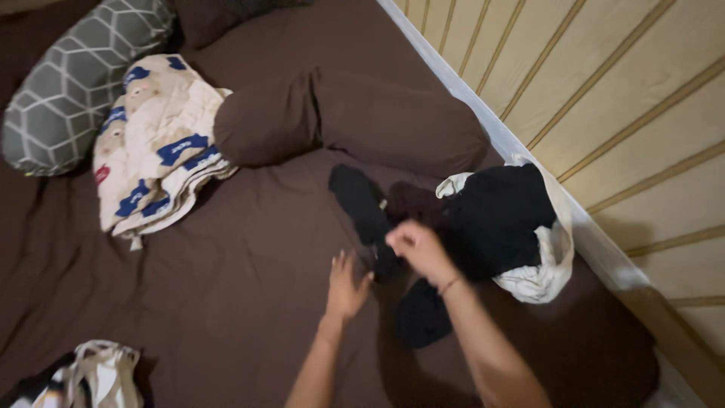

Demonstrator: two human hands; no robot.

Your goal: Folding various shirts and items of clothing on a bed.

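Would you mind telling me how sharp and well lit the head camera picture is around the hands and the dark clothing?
Head view: dim warm indoor light; the right hand is softly motion-blurred, the left hand a bit clearer; the black garment loses its folds against the brown sheet; the striped wall is brightest, without glare.

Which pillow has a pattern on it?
The grey pillow at the top left, covered in white honeycomb lines. The two brown pillows beside it are plain, matching the brown bedsheet.
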